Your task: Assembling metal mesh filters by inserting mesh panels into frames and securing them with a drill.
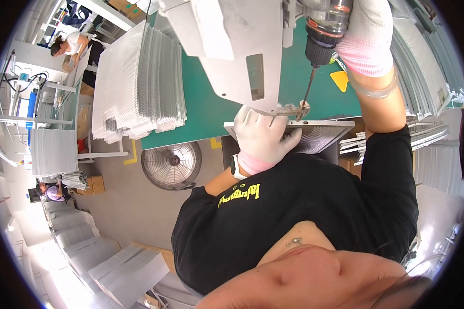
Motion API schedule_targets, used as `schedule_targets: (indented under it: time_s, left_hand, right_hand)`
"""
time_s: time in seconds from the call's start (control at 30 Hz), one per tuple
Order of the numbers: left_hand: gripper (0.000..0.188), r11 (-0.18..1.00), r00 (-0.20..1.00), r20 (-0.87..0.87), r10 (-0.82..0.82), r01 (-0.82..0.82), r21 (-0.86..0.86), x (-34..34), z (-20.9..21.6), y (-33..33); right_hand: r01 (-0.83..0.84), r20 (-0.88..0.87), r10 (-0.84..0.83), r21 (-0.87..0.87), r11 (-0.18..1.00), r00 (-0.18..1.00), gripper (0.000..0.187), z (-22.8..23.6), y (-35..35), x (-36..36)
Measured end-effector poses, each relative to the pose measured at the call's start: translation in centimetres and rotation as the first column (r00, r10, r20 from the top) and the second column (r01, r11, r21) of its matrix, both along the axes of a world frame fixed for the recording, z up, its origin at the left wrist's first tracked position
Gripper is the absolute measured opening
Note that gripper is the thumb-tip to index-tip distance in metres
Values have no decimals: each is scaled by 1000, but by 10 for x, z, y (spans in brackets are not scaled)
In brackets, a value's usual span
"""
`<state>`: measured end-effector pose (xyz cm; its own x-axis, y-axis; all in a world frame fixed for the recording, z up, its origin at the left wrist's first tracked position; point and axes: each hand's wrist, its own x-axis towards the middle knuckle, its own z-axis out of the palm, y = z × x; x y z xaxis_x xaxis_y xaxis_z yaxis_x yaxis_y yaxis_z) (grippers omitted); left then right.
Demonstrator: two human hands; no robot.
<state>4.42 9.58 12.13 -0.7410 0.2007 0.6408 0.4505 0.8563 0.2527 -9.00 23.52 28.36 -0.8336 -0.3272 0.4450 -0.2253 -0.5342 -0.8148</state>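
My left hand (260, 136), in a white glove with a pink cuff, grips the near edge of a framed mesh panel (319, 138). Its fingertips lie over the rim and partly go out of sight under a white machine housing (245, 62). At the upper right my right hand (368, 38), gloved the same way, holds a power screwdriver (327, 38); its fingers are largely cut off by the picture's top. The long bit (309, 85) points down at a small metal fixture (294, 109) on the panel's edge. Whether it touches a screw is too small to tell.
Tall stacks of white mesh panels (139, 82) stand left on the green bench (201, 98), with more panels (420, 62) at right. A yellow triangular piece (340, 81) lies by the screwdriver. A floor fan (171, 165) stands below; other people (72, 46) work at far left.
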Motion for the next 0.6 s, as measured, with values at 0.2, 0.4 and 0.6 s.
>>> schedule_targets:
  time_s: [0.2,0.4,0.6]
  left_hand:
    - [34,999,997,70,-26,28,-28,3,5,9]
    - [33,998,994,93,-64,65,-7,1,-1,4]
    - [33,996,989,120,-92,91,13,5,-12,11]
  right_hand:
    - [-681,-507,507,-250,688,698,36,-32,-2,-38]
    - [-75,90,70,49,996,993,29,-12,9,34]
    - [-318,-17,319,32,948,948,36,-79,34,21]
